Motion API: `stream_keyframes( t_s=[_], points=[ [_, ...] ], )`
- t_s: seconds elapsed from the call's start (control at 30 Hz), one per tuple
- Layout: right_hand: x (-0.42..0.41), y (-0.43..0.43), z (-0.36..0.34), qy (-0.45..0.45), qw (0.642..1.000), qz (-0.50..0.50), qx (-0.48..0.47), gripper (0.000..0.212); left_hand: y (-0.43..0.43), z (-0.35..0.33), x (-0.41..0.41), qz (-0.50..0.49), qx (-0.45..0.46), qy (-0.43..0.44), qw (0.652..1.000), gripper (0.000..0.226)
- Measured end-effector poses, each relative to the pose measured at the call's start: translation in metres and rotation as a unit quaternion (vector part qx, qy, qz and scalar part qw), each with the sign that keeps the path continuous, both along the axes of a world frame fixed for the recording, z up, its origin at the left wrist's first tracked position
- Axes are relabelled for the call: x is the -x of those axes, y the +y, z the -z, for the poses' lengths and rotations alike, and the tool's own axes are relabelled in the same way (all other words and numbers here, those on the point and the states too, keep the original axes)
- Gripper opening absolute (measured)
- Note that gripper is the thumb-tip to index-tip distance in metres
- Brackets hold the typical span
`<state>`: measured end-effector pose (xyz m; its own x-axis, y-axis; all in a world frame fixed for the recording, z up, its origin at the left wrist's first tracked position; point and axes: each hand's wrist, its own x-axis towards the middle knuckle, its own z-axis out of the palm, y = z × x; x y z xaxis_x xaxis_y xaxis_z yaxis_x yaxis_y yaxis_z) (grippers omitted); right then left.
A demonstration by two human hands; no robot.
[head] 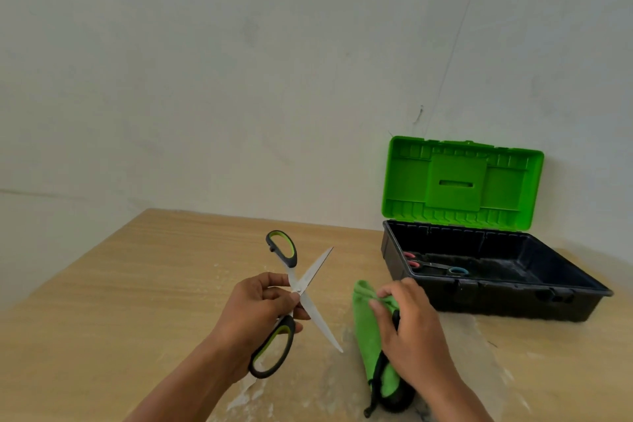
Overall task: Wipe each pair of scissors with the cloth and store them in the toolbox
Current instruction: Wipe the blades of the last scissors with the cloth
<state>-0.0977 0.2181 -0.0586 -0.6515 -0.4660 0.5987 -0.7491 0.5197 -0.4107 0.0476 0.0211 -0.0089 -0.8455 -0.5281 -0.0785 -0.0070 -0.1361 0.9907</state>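
Scissors (318, 267), green-handled, blades splayed wide: light, rigid, sharp-edged steel, pinched at the pivot by the left hand (257, 308) above the worktop (137, 284), likely safer taken by the handles, while the right hand (407, 322) curls round the soft cloth (368, 329) beside the open toolbox (479, 298).

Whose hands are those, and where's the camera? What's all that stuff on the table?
No machine here, just a person. The camera sits on their head and looks down, so you see their own two hands. The left hand holds big scissors, opened like an X. The right hand grips a green cloth for wiping, on the wooden table. Behind stands a toolbox with its green lid up. Smaller scissors already lie inside.
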Motion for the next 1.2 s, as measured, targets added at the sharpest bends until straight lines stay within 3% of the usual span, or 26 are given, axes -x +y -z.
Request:
stream_keyframes(
  t_s=[0.07,0.13,0.23,0.3,0.33,0.43,0.53,0.63,0.67,0.7,0.87,0.97,1.03,1.2],
  points=[
    [-0.004,-0.005,-0.001,0.004,0.994,0.022,-0.11,0.05,0.001,-0.005,-0.002,-0.004,-0.01,0.01,1.0,0.019],
    [-0.009,-0.008,0.001,-0.049,0.962,0.039,-0.267,0.082,0.004,-0.009,-0.005,-0.005,-0.02,0.018,1.0,0.019],
    [-0.01,-0.009,-0.001,-0.091,0.949,0.037,-0.301,0.109,0.01,-0.012,-0.009,-0.006,-0.032,0.026,0.999,0.017],
    [-0.007,-0.007,-0.003,-0.079,0.959,0.045,-0.267,0.101,0.012,-0.016,-0.011,-0.009,-0.046,0.036,0.998,0.017],
    [-0.008,-0.005,-0.009,-0.082,0.971,0.041,-0.221,0.087,0.013,-0.019,-0.012,-0.011,-0.056,0.044,0.997,0.018],
    [-0.012,0.0,-0.032,-0.092,0.994,0.021,-0.05,0.016,0.014,-0.029,-0.007,-0.037,-0.109,0.084,0.99,0.021],
    [-0.03,-0.002,-0.057,-0.219,0.975,-0.027,0.027,0.02,0.023,-0.039,0.002,-0.06,-0.138,0.122,0.981,0.016],
    [-0.057,-0.009,-0.073,-0.434,0.872,-0.174,0.143,0.01,0.039,-0.048,0.011,-0.065,-0.138,0.135,0.979,0.015],
    [-0.063,-0.011,-0.075,-0.46,0.844,-0.206,0.184,0.011,0.044,-0.048,0.014,-0.066,-0.134,0.132,0.98,0.016],
    [-0.065,-0.013,-0.075,-0.458,0.837,-0.215,0.207,0.012,0.049,-0.049,0.017,-0.066,-0.128,0.129,0.981,0.018],
    [-0.058,-0.012,-0.076,-0.413,0.867,-0.179,0.216,0.01,0.061,-0.05,0.027,-0.07,-0.109,0.148,0.98,0.01],
    [-0.047,0.002,-0.075,-0.408,0.874,-0.157,0.214,0.012,0.045,-0.045,0.031,-0.063,-0.209,0.214,0.952,0.021],
    [-0.04,0.011,-0.073,-0.408,0.876,-0.141,0.216,0.014,0.034,-0.041,0.034,-0.051,-0.231,0.211,0.948,0.027],
    [-0.023,0.018,-0.075,-0.401,0.879,-0.116,0.231,0.014,0.047,-0.035,0.046,-0.031,-0.068,0.098,0.992,0.011]
  ],
)
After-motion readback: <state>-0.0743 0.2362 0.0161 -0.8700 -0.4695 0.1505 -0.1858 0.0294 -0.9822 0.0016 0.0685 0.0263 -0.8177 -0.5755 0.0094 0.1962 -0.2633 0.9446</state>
